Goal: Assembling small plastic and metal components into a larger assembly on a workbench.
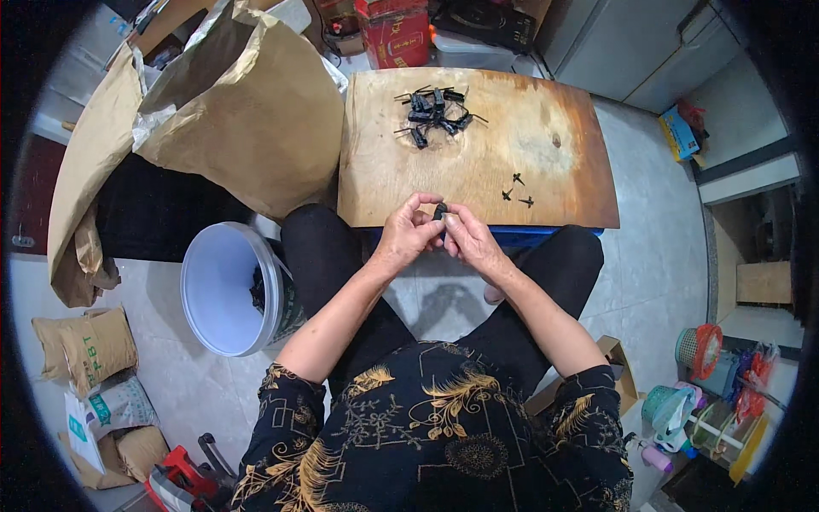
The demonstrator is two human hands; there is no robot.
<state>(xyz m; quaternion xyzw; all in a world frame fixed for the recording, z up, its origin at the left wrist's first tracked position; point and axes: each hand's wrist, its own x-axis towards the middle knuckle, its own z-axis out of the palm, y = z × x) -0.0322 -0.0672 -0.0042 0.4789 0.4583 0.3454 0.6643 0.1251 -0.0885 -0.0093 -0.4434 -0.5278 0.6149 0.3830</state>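
My left hand point(408, 232) and my right hand point(471, 235) meet just off the near edge of a wooden board point(384, 171). Between their fingertips they pinch a small black part point(440, 210), mostly covered by the fingers. Farther back on the board lies a pile of black plastic parts point(437, 113) with thin rods sticking out. To the right of my hands, three small black pieces point(517, 179) lie apart from the pile.
A white bucket point(223, 299) with black parts inside stands by my left knee. Behind it rises a large open brown paper sack point(247, 128). A red box point(394, 34) sits beyond the board. Filled bags point(98, 346) lie at the left, baskets point(687, 352) at the right.
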